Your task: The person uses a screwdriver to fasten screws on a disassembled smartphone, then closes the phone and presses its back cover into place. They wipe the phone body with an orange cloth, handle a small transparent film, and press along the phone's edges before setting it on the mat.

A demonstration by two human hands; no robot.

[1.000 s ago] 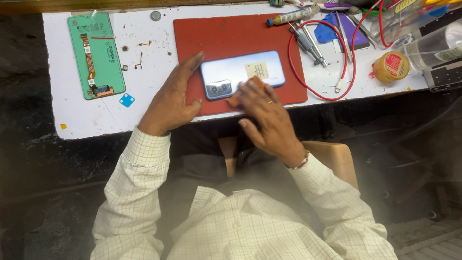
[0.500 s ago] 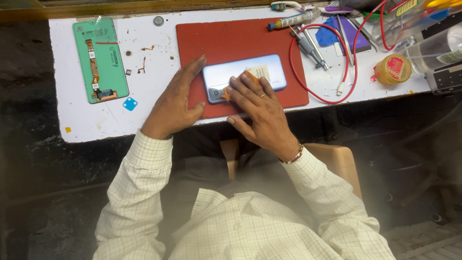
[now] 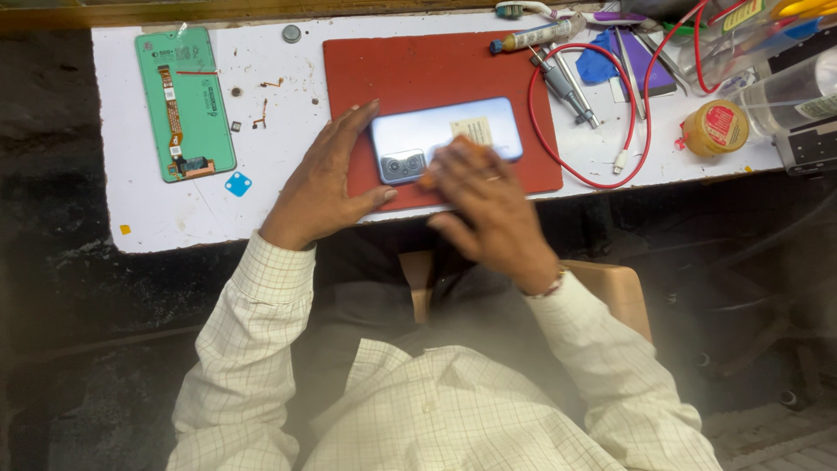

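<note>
Pale square label [image 3: 472, 131] on silver phone [image 3: 418, 139], right hand [image 3: 488, 205] beside it.

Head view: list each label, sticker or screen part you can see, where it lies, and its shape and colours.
Sticker: pale rectangle on the silver phone's back, beside the right hand.
Screen panel: green rectangle, face down, far left on the white bench.
Jar label: red, on a small yellow jar, right.
</note>
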